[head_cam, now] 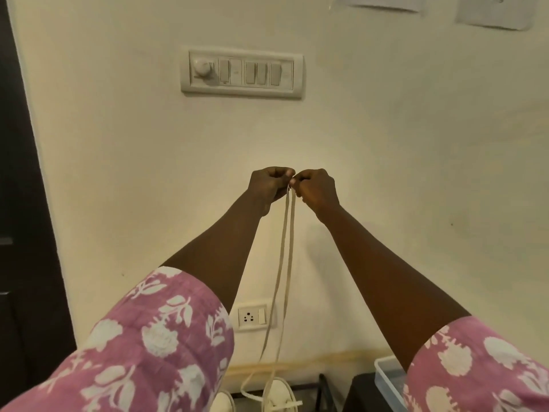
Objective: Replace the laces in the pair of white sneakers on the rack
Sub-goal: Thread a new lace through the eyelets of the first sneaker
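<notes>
The room shows a plain cream wall with a wall socket (252,316) low on it. High above the socket there is a long switch panel (242,73), far to the left of the socket stands a dark door (17,203), and to the lower right of it a clear plastic box (386,379) comes into the frame. Two sheets of paper (494,10) are fixed far above and to the right.

Just below the socket, at the bottom edge, I see the two white sneakers (279,394). The one on the left is partly hidden behind a pink flowered sleeve (142,346). The rack under them is only a dark strip, too little to describe.

Well above the socket, the left hand (269,184) and the right hand (316,188) are touching each other, and each one pinches the lace (286,248) with curled fingers. Two strands of it hang down past the socket to the sneaker on the right, and some slack lies looped beside that shoe.

In my judgement the person is holding the two ends together to make them equal, so this shoe is at an early stage. Whether this is the old or the new lace I cannot tell. The other sneaker probably remains to be done.
</notes>
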